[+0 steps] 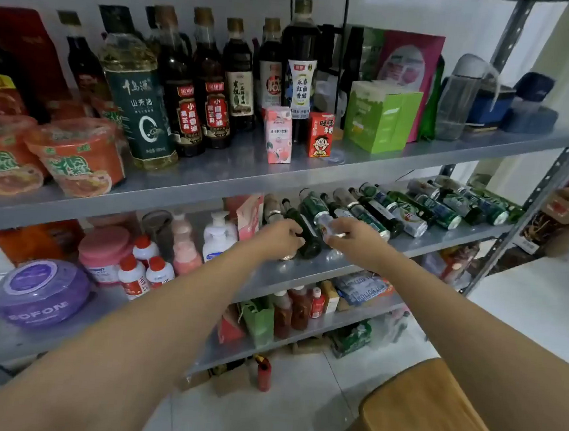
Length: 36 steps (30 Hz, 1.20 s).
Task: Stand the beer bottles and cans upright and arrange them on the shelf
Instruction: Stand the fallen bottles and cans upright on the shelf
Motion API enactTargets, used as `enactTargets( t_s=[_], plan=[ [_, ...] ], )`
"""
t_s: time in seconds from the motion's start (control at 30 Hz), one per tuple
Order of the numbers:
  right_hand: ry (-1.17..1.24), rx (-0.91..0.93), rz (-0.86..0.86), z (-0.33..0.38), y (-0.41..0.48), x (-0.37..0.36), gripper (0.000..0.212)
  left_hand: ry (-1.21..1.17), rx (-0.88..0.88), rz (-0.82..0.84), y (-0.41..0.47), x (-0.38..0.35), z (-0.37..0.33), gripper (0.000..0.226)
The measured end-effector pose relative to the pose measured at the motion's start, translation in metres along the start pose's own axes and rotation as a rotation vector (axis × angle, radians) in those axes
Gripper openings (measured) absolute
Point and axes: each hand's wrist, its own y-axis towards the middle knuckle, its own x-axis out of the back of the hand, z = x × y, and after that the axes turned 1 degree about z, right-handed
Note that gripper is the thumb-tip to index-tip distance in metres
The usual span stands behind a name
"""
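A row of green beer bottles and cans (pixel 414 209) lies on its side along the grey middle shelf (pixel 446 239), running back to the right. My left hand (pixel 279 237) is closed over the leftmost can, whose metal end shows just under my fingers. A dark green bottle (pixel 309 233) lies between my two hands. My right hand (pixel 353 237) grips a silver-and-green can (pixel 325 220) at the near end of the row.
The upper shelf (pixel 211 171) holds oil and sauce bottles, cartons and noodle cups. Soap dispensers (pixel 217 235) and a red carton stand left of the beers. Lower shelves carry jars and sauce bottles. A wooden stool (pixel 430 417) stands on the floor at the lower right.
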Motion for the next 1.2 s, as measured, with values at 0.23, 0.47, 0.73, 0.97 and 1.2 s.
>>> enactTargets(
  t_s=[0.23,0.47,0.73,0.97,1.2],
  plan=[
    [-0.176,0.036,0.134,-0.005,0.081,-0.015,0.04,0.063,0.027,0.009,0.043,0.006,0.005,0.029],
    [-0.196,0.105,0.283,-0.03,0.173,-0.03,0.035,0.018,0.135,0.058,0.1,0.003,0.018,0.035],
    [-0.077,0.313,0.395,-0.058,0.249,-0.037,0.026,-0.05,0.238,-0.097,0.143,-0.001,0.03,0.04],
    [0.133,0.418,0.365,-0.081,0.271,-0.043,0.022,-0.192,0.241,-0.268,0.156,-0.021,0.046,0.024],
    [0.102,0.587,0.305,-0.108,0.288,-0.066,0.035,-0.292,0.095,-0.5,0.161,-0.04,0.061,0.027]
  ],
)
